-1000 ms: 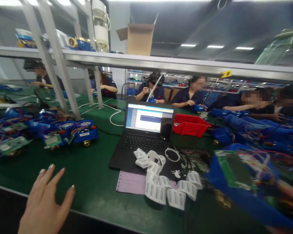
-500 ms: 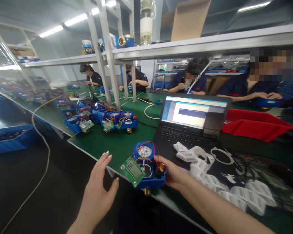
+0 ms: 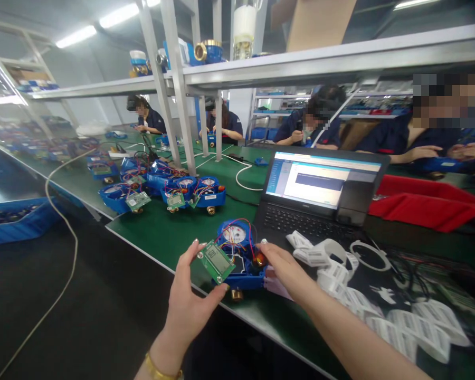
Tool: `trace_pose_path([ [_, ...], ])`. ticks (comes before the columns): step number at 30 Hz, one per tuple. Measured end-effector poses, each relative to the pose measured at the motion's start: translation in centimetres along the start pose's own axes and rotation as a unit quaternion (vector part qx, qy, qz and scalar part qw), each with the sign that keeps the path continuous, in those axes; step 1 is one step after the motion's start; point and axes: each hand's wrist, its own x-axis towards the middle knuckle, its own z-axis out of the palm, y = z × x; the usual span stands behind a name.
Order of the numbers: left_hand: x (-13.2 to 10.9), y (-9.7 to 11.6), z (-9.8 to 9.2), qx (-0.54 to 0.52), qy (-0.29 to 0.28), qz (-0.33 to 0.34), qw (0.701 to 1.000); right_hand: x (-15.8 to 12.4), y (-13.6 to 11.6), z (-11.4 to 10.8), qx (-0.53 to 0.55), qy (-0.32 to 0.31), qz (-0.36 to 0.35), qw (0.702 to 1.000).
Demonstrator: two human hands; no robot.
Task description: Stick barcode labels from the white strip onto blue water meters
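A blue meter housing with a round dial and coloured wires sits at the front edge of the green table. Wired to it, a green circuit board with a small display leans at its left side. My left hand grips that board between thumb and fingers at its lower and upper left edges. At the housing's right side is my right hand, its fingers beside the orange-brown part; whether they press on it is unclear.
An open laptop stands behind, with a strip of white labels and a red bin to the right. Several blue meters lie at the left. Across the table, people work below a metal shelf.
My left hand has moved right and up and has taken hold of the circuit board. My right hand's fingers have shifted up along the housing's right side. The view has turned slightly.
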Motion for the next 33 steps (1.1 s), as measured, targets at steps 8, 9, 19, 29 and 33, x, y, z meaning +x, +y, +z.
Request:
trace_pose_path([
  [8, 3.0, 3.8, 0.7, -0.041, 0.071, 0.070, 0.994, -4.5, -3.2, 2.0, -0.187, 0.050, -0.487, 0.851],
  [9, 3.6, 4.5, 1.1, -0.046, 0.072, 0.076, 0.993, -4.2, -3.3, 2.3, -0.174, 0.053, -0.487, 0.854],
  [19, 5.1, 8.1, 3.5, 0.042, 0.092, 0.078, 0.992, -1.2, -2.4, 1.8, 0.053, 0.055, -0.207, 0.975],
  [29, 4.7, 8.1, 3.4, 0.069, 0.093, 0.080, 0.990, -1.1, -3.0, 2.1, 0.171, 0.024, -0.129, 0.976],
  [33, 4.6, 8.0, 3.1, 0.075, 0.092, 0.090, 0.989, -1.0, -2.4, 2.2, 0.136, 0.032, -0.164, 0.977],
])
